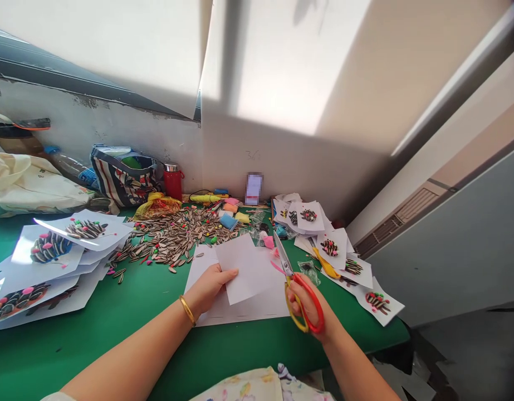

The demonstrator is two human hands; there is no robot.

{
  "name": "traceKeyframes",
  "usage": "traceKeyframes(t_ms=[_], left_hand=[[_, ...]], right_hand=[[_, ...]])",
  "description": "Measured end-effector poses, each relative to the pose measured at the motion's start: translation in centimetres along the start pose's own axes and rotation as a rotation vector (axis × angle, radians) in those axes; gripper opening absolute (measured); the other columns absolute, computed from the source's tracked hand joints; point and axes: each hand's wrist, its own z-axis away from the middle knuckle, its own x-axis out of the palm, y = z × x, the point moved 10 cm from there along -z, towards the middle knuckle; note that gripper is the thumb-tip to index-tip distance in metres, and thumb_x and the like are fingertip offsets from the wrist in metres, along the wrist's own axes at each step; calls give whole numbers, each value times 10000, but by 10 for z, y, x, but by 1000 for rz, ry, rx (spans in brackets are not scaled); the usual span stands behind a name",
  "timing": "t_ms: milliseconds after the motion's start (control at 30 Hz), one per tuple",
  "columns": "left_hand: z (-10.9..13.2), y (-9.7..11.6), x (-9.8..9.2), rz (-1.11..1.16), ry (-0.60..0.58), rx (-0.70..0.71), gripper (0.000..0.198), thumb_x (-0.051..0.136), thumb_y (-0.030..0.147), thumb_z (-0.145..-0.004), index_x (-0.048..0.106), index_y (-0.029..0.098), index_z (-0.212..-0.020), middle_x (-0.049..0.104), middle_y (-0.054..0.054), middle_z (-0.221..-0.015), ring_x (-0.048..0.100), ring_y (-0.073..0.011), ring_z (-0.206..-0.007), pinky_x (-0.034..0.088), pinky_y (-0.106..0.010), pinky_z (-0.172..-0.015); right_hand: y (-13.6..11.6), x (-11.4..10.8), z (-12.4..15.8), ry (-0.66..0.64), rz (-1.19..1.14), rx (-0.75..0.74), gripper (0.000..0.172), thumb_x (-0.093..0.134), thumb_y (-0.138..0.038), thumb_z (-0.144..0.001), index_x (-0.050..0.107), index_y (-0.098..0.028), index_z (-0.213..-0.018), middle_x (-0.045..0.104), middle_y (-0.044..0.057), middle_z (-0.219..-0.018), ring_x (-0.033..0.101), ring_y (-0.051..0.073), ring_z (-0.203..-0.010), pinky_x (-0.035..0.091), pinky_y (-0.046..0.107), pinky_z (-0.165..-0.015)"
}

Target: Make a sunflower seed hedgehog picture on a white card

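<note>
Between thumb and fingers, my left hand grips a small white sheet of paper, tilted up over a larger white sheet lying on the green table. A gold bangle is on that wrist. In my right hand is a pair of scissors with red and yellow handles. Its blades point up and away, to the right of the small sheet and apart from it. A thin pink strip shows beside the blades. Striped sunflower seeds lie heaped just beyond the paper.
Cards with seed hedgehog pictures lie in a left pile and a right pile. Yellow-handled scissors rest among the right cards. A phone, a red flask, a striped bag and colored clay packs stand or lie at the back.
</note>
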Motion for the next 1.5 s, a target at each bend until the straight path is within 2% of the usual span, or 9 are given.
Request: traceKeyframes(t_ms=[100, 200, 433, 567, 733, 900, 1100, 1233, 1500], left_hand=[[-1, 1, -3, 40, 45, 7, 456, 815, 312, -700, 673, 106, -1081, 752, -159, -1039, 725, -269, -878, 570, -331, -765], [-1, 1, -4, 29, 58, 8, 466, 811, 321, -710, 664, 101, -1093, 749, -166, -1048, 723, -277, -887, 572, -332, -752], [-1, 1, -4, 9, 65, 11, 457, 802, 330, -722, 658, 105, -1093, 751, -154, -1038, 723, -267, -879, 570, -330, -752], [0, 2, -4, 16, 72, 8, 429, 803, 316, -722, 662, 110, -1070, 751, -156, -1037, 724, -268, -887, 569, -324, -752], [0, 2, -4, 36, 80, 12, 416, 802, 299, -726, 659, 117, -1072, 752, -152, -1040, 726, -267, -893, 574, -333, -772], [0, 2, -6, 61, 98, 9, 407, 801, 285, -732, 664, 118, -1078, 752, -153, -1041, 729, -267, -884, 583, -334, -758], [1, 4, -7, 84, 123, 10, 389, 771, 234, -766, 649, 106, -1112, 750, -161, -1050, 731, -256, -876, 591, -332, -768], [0, 3, -8, 98, 122, 8, 386, 771, 239, -770, 650, 111, -1114, 747, -161, -1063, 730, -260, -889, 593, -337, -774], [-1, 3, -19, 166, 229, 47, 327, 735, 225, -806, 658, 127, -1108, 741, -146, -1083, 720, -220, -857, 586, -301, -732]], right_hand=[[-7, -63, -5, 251, 523, 36, 429, 656, -520, -818, 504, -255, -1118, 556, -58, -662, 474, 119, -488, 334, 229, -464], [-6, -89, -8, 271, 913, 138, 415, 558, -464, -870, 503, -248, -1220, 644, 0, -720, 578, 179, -551, 372, 271, -509], [-21, -59, -19, 155, 1618, 186, 321, 527, -403, -889, 611, -178, -1102, 716, 124, -867, 675, 280, -765, 400, 318, -607], [-37, -63, -37, 50, 1683, 170, 328, 541, -480, -896, 702, -220, -1012, 723, 121, -978, 669, 304, -913, 431, 340, -681], [-56, -84, -68, 174, 1770, -71, 359, 535, -192, -910, 648, -247, -1247, 647, 116, -1224, 600, 257, -1088, 422, 317, -793], [-56, -89, -82, 247, 1774, -126, 193, 566, -172, -897, 681, -184, -1052, 669, 116, -1071, 580, 267, -1062, 405, 328, -810], [-85, -73, -105, 323, 1713, -230, 266, 458, -277, -982, 642, -197, -1157, 672, 97, -1095, 594, 244, -1036, 414, 322, -836], [-93, -58, -121, 367, 1670, -267, 417, 421, -239, -977, 524, -176, -1376, 559, 147, -1356, 548, 270, -1172, 427, 339, -912], [-26, -42, -68, 275, 1510, -289, 636, 451, -195, -882, 367, -243, -1510, 338, 100, -1567, 339, 302, -1421, 360, 451, -1107]])
